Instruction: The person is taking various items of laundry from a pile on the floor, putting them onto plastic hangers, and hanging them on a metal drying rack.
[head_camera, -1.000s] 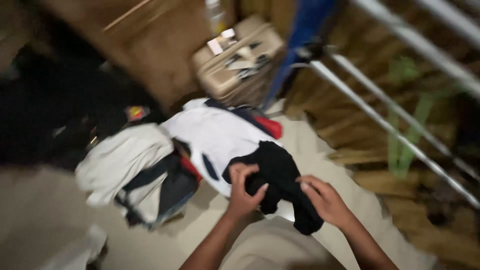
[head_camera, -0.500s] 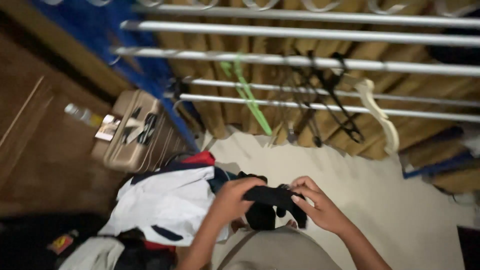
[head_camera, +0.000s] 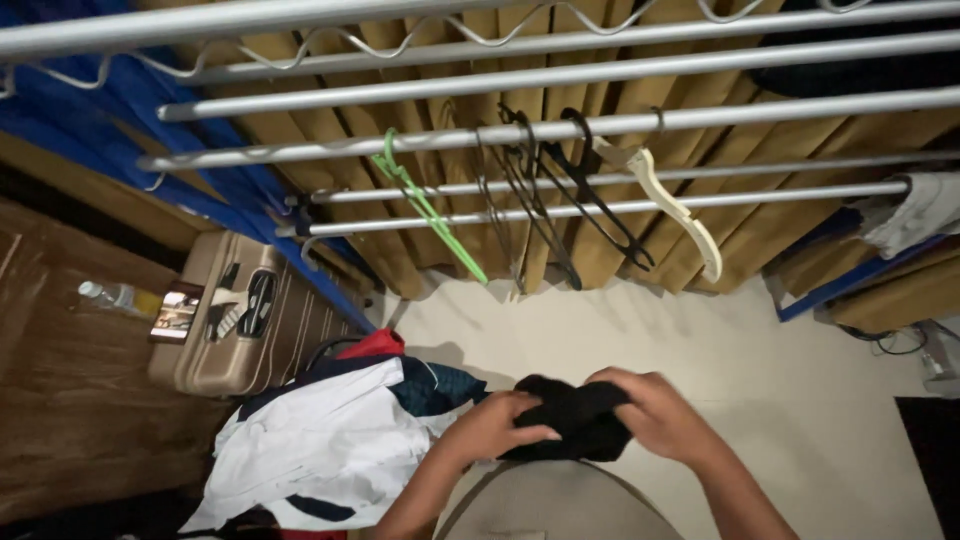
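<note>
Gripping from both sides, the fingers of the left hand (head_camera: 497, 425) and the right hand (head_camera: 655, 415) curl closed around a bunched black garment (head_camera: 575, 420), which sits low in the middle of the view, just above the person's beige-clad lap. The left thumb lies across the cloth's lower edge, and the right fingers fold over its top.

Just to the left of the left hand lies a pile of clothes (head_camera: 330, 440), a white piece with dark trim on top and a bit of red behind it. Further left stands a tan suitcase (head_camera: 240, 320) with small items on it, and a plastic bottle (head_camera: 115, 296) rests beside it.

Above the hands, well apart from them, run the metal rails of a drying rack (head_camera: 560, 130). From them hang a green hanger (head_camera: 425, 205), several black hangers (head_camera: 555, 195) and a cream hanger (head_camera: 675, 210), in front of a tan curtain (head_camera: 560, 240). The floor (head_camera: 800, 370) is pale.
</note>
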